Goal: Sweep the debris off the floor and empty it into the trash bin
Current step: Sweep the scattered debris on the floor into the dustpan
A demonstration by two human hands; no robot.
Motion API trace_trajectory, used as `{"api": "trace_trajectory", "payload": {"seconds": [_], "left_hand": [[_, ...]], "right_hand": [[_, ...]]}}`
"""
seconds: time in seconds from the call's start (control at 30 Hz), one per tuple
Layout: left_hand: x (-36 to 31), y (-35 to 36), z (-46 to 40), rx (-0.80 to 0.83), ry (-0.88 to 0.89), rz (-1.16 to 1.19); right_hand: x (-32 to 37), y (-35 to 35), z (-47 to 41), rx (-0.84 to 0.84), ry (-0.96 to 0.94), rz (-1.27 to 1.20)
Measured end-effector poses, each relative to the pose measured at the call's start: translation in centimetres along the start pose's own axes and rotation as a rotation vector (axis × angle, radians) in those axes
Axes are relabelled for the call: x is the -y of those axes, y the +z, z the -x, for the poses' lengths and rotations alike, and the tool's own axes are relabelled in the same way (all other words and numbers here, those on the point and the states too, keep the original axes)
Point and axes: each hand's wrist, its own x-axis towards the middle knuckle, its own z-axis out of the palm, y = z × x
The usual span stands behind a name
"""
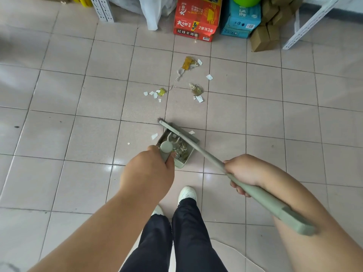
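My left hand [150, 171] grips the handle of a pale green dustpan [194, 142] that stands on the tiled floor just ahead of my feet. Scraps of paper and wrappers lie inside the pan. My right hand [242, 171] holds the long green broom handle [204, 152], and the broom head [169, 125] rests across the pan's far edge. More debris [189, 63] lies scattered on the tiles beyond: yellow wrappers, a crumpled greenish wrapper [196, 89] and white paper bits [155, 94]. No trash bin is visible.
Against the far wall stand a red carton [196, 18], a blue box [241, 22], brown cardboard boxes [265, 34], a white plastic bag [155, 10] and white metal shelf legs [102, 8]. My white shoes [187, 193] stand just behind the pan.
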Motion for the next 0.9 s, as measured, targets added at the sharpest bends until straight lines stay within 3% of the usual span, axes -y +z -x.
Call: {"api": "trace_trajectory", "payload": {"seconds": [0.27,0.5,0.9], "left_hand": [[1.4,-0.6,0.5,-0.023,0.008,0.067],[3.5,-1.4,2.8,-0.039,-0.072,0.119],[8.8,-0.1,9.3,-0.086,-0.304,0.14]], "right_hand": [[-0.9,-0.4,1.0,-0.109,-0.063,-0.113],[0.4,0.8,-1.9,-0.226,-0.015,-0.063],[0.3,6.8,-3.7,-0.175,-0.064,0.042]]}}
